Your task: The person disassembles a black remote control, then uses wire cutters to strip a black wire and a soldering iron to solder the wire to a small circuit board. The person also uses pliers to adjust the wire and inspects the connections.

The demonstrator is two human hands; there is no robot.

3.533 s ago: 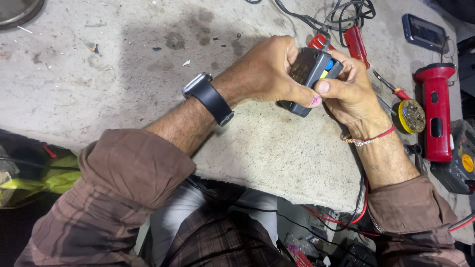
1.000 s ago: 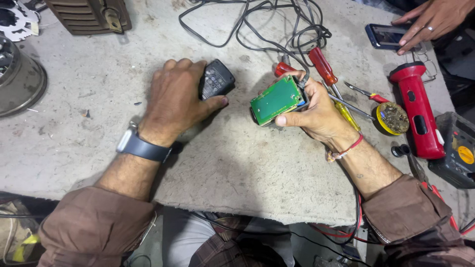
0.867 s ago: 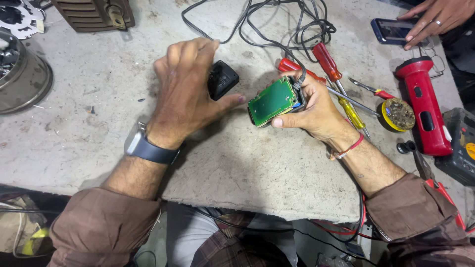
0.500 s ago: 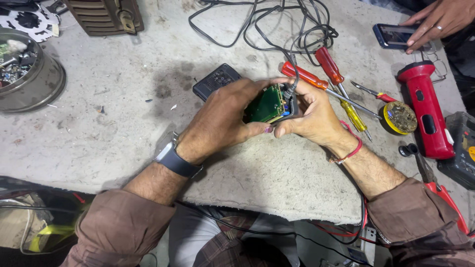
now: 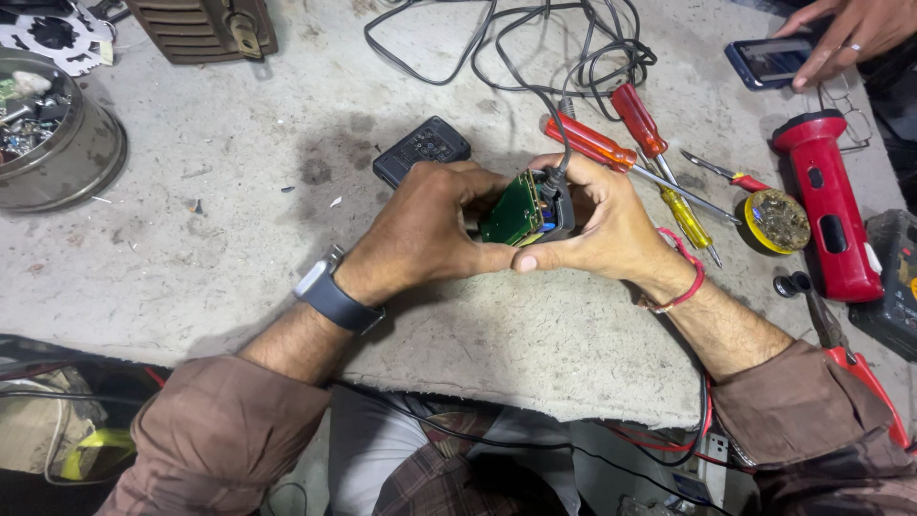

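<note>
Both hands meet over the middle of the bench [image 5: 239, 239]; the left hand [image 5: 425, 229] and the right hand [image 5: 602, 225] are clenched around a small black case [image 5: 559, 205] with a green board [image 5: 513, 210] standing half out of it, held just above the bench top; a cable [image 5: 535, 91] runs from the case up to a tangle at the far edge. The step in hand looks like working the board in or out of the case; done well, it wants the thumbs pressing on the board's edges, not its face, and the cable kept slack so it does not tug; the right hand should steady the case while the left guides the board straight, without twisting. A black cover [image 5: 420, 148] lies just behind the left hand; red screwdrivers [image 5: 611, 134] lie near the right; another person's hand [image 5: 850, 29] rests on a phone [image 5: 769, 59], well apart.
</note>
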